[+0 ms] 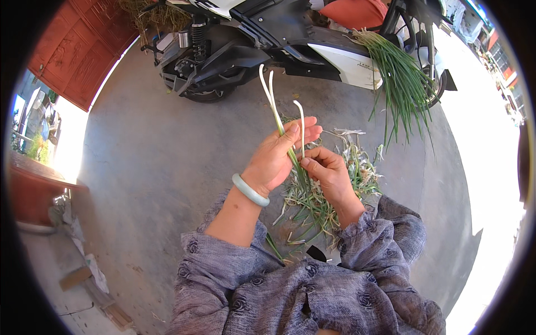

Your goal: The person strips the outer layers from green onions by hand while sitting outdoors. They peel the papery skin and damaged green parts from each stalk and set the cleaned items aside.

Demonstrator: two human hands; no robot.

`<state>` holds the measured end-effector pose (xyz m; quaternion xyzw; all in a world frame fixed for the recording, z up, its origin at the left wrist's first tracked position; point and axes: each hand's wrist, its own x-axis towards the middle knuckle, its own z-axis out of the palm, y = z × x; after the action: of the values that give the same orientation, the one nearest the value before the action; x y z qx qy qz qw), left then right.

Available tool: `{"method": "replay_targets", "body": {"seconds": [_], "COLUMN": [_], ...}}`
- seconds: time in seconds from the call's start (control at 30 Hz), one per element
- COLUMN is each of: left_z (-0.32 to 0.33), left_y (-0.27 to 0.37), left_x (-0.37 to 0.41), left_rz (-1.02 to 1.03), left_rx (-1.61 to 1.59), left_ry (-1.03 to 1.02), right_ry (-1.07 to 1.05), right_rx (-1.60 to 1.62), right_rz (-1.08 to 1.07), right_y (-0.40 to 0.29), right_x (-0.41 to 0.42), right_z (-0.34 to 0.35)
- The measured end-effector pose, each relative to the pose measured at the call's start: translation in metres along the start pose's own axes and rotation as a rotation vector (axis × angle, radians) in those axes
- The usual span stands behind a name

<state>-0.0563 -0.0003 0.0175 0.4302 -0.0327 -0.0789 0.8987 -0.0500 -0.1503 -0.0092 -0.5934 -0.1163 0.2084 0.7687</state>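
Observation:
My left hand (pixel 278 157), with a pale bangle (pixel 250 190) at its wrist, holds a few green onions (pixel 274 104) between thumb and palm. Their white ends point up and away from me, while the green leaves hang down past my palm. Its other fingers are spread. Close beside it, my right hand (pixel 328 171) pinches a single green onion (pixel 302 125) between thumb and fingers, the white end standing up. Beneath both hands, a loose heap of onion peelings and trimmed leaves (pixel 360 167) lies on the concrete floor, partly hidden by my hands and sleeves.
A scooter (pixel 251 54) stands across the far side. A large bunch of green onions (pixel 398 79) drapes over its footboard, near a red-orange bag (pixel 354 12). A red metal door (pixel 79 50) is at the upper left, with dry straw (pixel 157 16) near it. Cardboard pieces (pixel 75 278) lie lower left.

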Motion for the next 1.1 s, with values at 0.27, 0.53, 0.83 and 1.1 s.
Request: {"method": "replay_targets", "body": {"seconds": [0.27,0.53,0.83,1.1], "left_z": [-0.001,0.011,0.013,0.014], "left_y": [0.013,0.002,-0.008,-0.017], "left_x": [-0.004,-0.008,-0.002,0.001], "left_rz": [-0.063,-0.166,-0.271,-0.268], "left_rx": [0.113,0.216,0.202,0.235], "left_ry": [0.243,0.207,0.107,0.045], "right_ry": [0.009,0.088,0.106,0.110], "right_rx": [0.458,0.229,0.158,0.148], "right_rz": [0.178,0.086,-0.055,-0.105], "right_y": [0.002,-0.004,-0.008,-0.006], "right_x": [0.004,-0.003,-0.001,0.004], "right_z": [-0.019,-0.014,-0.005,0.000]}}
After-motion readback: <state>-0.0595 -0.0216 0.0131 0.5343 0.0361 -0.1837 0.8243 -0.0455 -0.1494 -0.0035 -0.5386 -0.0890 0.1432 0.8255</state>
